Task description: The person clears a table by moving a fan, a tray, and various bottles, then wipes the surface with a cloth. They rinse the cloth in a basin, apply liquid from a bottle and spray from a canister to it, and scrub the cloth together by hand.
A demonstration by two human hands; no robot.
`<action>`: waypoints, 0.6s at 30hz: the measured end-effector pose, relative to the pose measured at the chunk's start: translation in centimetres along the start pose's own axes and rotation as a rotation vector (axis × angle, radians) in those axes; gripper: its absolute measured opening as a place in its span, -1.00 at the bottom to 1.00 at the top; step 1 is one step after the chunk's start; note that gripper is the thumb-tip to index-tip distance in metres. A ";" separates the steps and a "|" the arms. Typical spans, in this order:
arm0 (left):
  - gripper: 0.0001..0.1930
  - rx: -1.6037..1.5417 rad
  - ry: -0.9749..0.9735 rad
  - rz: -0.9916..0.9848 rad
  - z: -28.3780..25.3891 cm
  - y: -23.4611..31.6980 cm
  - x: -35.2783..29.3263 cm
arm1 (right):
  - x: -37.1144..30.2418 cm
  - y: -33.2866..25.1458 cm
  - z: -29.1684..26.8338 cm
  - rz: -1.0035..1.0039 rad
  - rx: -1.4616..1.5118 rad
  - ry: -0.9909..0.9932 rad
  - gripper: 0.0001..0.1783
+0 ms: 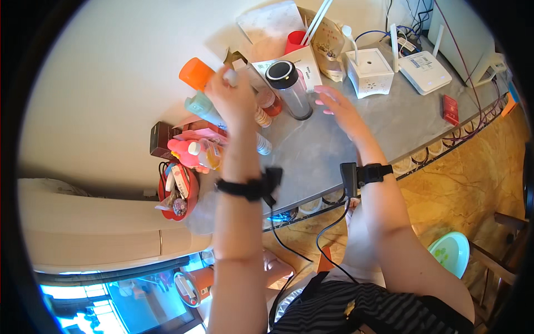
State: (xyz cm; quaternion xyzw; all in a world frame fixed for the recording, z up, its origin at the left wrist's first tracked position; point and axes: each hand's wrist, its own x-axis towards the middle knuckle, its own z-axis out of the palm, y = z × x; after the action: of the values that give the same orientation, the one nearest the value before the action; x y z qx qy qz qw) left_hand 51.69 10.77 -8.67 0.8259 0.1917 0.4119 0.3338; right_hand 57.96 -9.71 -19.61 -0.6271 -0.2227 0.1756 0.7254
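My left hand (228,97) is raised over the back left of the grey table, fingers closed and somewhat blurred. A small whitish thing (230,77) shows at its fingertips; I cannot make out what it is. Just beside that hand are an orange cylindrical container (196,73) and a pale teal bottle (203,107), both partly covered by it. My right hand (339,108) hovers with fingers apart, holding nothing. Nearest to it, a clear tumbler with a black lid (295,97) stands upright, not touched. A reddish jar (269,103) sits between the tumbler and my left arm.
Along the wall stand a red cup (296,40), a paper bag (328,47), a white perforated box (369,72) and a white router (425,72). A red packet (450,109) lies near the right edge. A red basket (192,195) and juice bottle (210,154) are left.
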 end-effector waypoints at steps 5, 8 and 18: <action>-0.40 -0.467 -0.192 -0.799 0.5 2.8 7.0 | 0.2 0.7 0.5 -0.090 -0.119 -0.043 -0.50; -0.58 -0.397 -0.112 -0.833 3.0 1.3 7.4 | -0.2 -0.2 0.0 -0.020 -0.046 -0.041 -0.47; -0.58 -0.574 -0.060 -0.646 3.2 2.0 7.0 | -0.2 -0.3 1.4 -0.149 -0.150 -0.111 -0.32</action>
State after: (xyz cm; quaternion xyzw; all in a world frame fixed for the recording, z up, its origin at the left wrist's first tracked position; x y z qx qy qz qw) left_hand 58.48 12.25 -4.73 0.6087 0.3083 0.2986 0.6673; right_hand 56.98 -8.71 -19.18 -0.6508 -0.3208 0.1385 0.6741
